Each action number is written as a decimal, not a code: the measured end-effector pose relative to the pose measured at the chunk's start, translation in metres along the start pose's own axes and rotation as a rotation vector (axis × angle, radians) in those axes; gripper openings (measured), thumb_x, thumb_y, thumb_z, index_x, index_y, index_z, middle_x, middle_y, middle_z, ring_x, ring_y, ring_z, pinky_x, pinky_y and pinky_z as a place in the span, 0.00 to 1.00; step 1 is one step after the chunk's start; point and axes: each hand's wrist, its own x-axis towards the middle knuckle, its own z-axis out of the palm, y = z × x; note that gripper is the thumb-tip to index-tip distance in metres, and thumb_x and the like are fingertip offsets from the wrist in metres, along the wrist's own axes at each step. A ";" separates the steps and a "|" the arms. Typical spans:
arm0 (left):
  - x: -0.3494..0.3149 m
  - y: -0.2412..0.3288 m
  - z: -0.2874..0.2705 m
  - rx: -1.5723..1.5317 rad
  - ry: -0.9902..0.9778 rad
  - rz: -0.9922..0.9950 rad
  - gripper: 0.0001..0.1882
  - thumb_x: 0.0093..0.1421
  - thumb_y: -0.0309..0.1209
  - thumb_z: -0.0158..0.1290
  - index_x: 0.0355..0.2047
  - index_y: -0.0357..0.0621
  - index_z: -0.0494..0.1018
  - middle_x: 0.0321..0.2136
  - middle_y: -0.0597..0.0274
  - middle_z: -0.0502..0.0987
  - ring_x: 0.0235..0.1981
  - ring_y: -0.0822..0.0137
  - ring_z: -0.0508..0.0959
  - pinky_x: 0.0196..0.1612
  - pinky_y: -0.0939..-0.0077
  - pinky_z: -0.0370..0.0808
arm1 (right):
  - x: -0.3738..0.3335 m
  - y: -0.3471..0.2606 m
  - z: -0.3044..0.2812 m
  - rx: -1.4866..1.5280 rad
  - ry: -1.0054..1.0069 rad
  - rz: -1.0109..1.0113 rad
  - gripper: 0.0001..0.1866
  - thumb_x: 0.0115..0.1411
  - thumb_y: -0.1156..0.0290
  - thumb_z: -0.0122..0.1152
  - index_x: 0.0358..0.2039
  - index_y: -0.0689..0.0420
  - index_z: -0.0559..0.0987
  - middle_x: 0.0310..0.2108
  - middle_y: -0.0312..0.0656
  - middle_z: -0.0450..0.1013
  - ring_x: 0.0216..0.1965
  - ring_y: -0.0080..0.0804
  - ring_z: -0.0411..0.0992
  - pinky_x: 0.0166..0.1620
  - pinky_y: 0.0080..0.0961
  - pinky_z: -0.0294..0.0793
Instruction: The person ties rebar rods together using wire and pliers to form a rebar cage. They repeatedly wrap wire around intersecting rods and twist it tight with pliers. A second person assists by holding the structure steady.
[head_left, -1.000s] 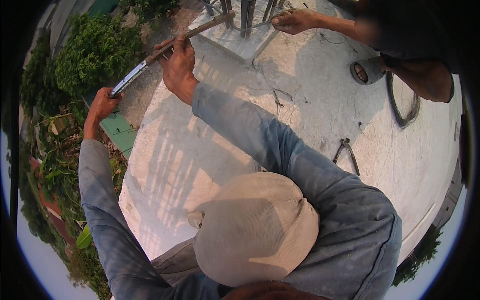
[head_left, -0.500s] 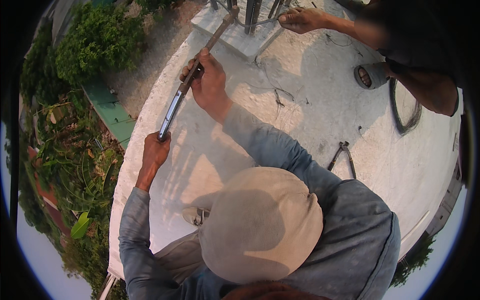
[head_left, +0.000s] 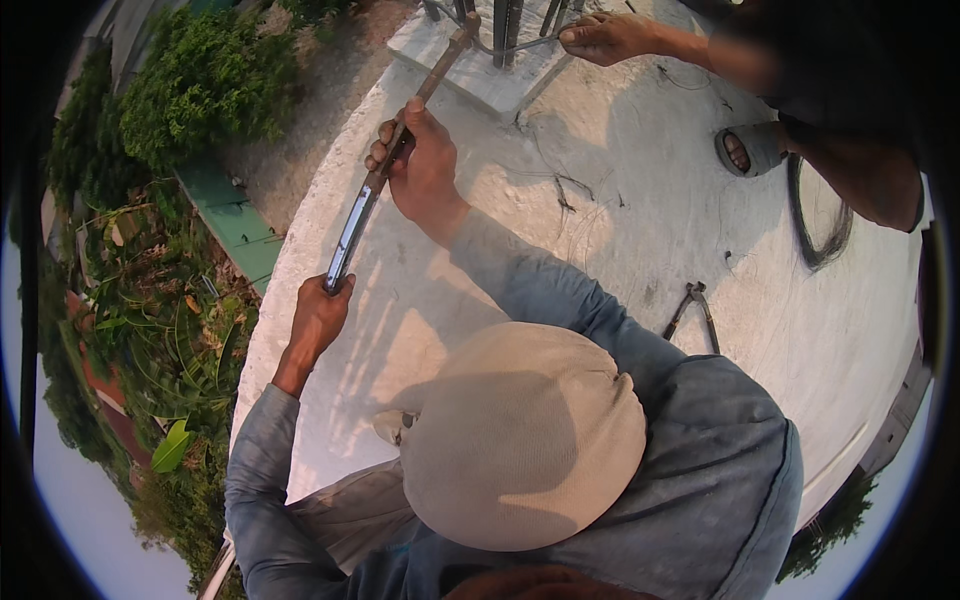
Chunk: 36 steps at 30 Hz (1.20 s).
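From my clenched left hand (head_left: 318,318) through my wrapped right hand (head_left: 426,172) runs the bar (head_left: 351,232). It has swung rightward.

The cap (head_left: 525,440) is matt, finely ribbed cloth; the shirt (head_left: 700,445) right of it, matt, creased cloth. Up and left of the cap, the bar (head_left: 440,70) is dull, rusty-looking metal, its lower end a smooth, glossy, metal-looking tube (head_left: 351,230). Around the cap, the slab (head_left: 650,215) is rough, concrete-like; up and right, the pliers (head_left: 694,291) are dull metal.
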 end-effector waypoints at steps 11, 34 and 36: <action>-0.014 -0.032 0.000 -0.924 -0.531 0.070 0.35 0.68 0.65 0.51 0.29 0.40 0.72 0.14 0.66 0.70 0.11 0.76 0.64 0.17 0.78 0.63 | -0.010 -0.028 0.011 0.020 -0.095 0.156 0.17 0.77 0.53 0.48 0.35 0.51 0.68 0.30 0.40 0.67 0.30 0.37 0.68 0.41 0.45 0.71; -0.068 0.035 0.035 -0.945 -0.566 -0.068 0.23 0.64 0.47 0.64 0.24 0.48 0.66 0.16 0.72 0.66 0.14 0.79 0.62 0.17 0.79 0.59 | -0.029 -0.065 0.006 -0.082 -0.021 0.290 0.19 0.78 0.50 0.48 0.39 0.52 0.69 0.29 0.40 0.69 0.29 0.35 0.70 0.39 0.41 0.73; -0.073 0.046 0.042 -0.943 -0.596 -0.111 0.23 0.65 0.45 0.64 0.23 0.48 0.66 0.15 0.72 0.66 0.13 0.80 0.62 0.16 0.79 0.59 | -0.032 -0.071 0.005 -0.099 -0.017 0.312 0.19 0.77 0.49 0.49 0.39 0.53 0.69 0.29 0.40 0.69 0.29 0.35 0.69 0.39 0.41 0.72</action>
